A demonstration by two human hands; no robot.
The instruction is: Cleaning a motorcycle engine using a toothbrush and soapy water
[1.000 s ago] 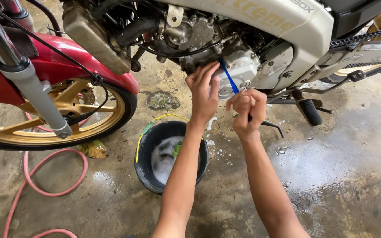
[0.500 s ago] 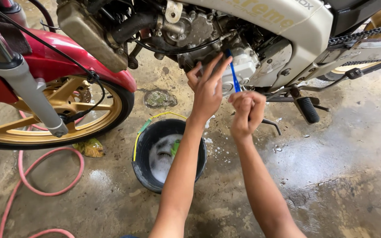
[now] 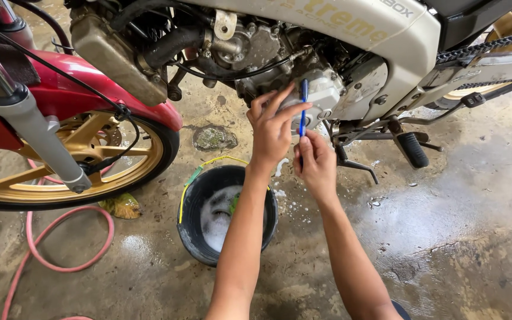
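Right hand [image 3: 316, 163] closed round the lower end of a blue brush [image 3: 303, 106], thumb and fingers pinching the handle; brush upright, its top end against the silver engine casing [image 3: 326, 89] of a motorcycle [image 3: 386, 35]. Left hand [image 3: 271, 127] beside it, fingers loosely spread and extended, fingertips at the casing just left of the brush, touching or nearly so, cannot tell which; holding nothing. Both forearms reaching up from the bottom edge. Below the left forearm, on the floor, a black bucket [image 3: 194, 228] with a yellow-green rim band, foamy water and something green inside. Wet, stained concrete floor [image 3: 445, 237], flecks of foam near the bucket. To the left, gold-spoked front wheel [image 3: 84, 160] under a red mudguard [image 3: 78, 89], silver fork leg [image 3: 37, 130] across it. Pink hose [image 3: 69, 264] looped on the floor near the wheel, yellowed leaf [image 3: 122, 206] beside the tyre. Black footpeg [image 3: 413, 149] right of the hands, drive chain [image 3: 487, 44] at upper right.
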